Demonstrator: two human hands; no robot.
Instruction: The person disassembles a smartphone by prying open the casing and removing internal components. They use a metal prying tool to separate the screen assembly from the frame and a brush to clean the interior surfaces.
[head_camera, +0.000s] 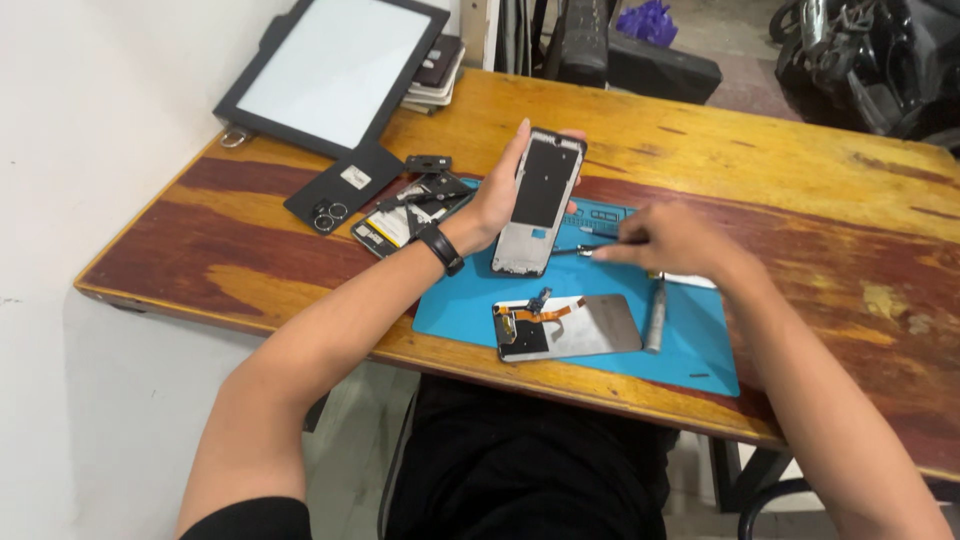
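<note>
The fingers (522, 140) of our left hand (497, 195) were curled round the long edges of a stripped phone frame (540, 200), thumb on the near side and fingertips showing past its top corner, so the hand was closed on it and held it tilted up off the blue work mat (470, 310). The frame faced us, a dark rectangular panel in its upper half and pale metal below. A black band sat on that wrist.

Our right hand (665, 240) hovered just right of the frame, fingers pinched together on a thin metal tool (575, 250) whose tip pointed left toward the frame's lower edge; we could not tell whether the tip touched it.

On the mat below the frame lay a detached screen panel (568, 328), face down, grey, with an orange flex cable at its left end. Just beside its right end rested a slim grey screwdriver (655, 318).

To the left of the mat, on the worn wooden table (800, 170), we had an opened phone body (405, 215) with its battery and boards showing, a black back cover (345, 190) with two camera rings, and a small black part (428, 162) near them. Farther back a large tablet (335, 70) with a pale screen leaned at the wall, partly over a stack of flat devices (440, 70).
</note>
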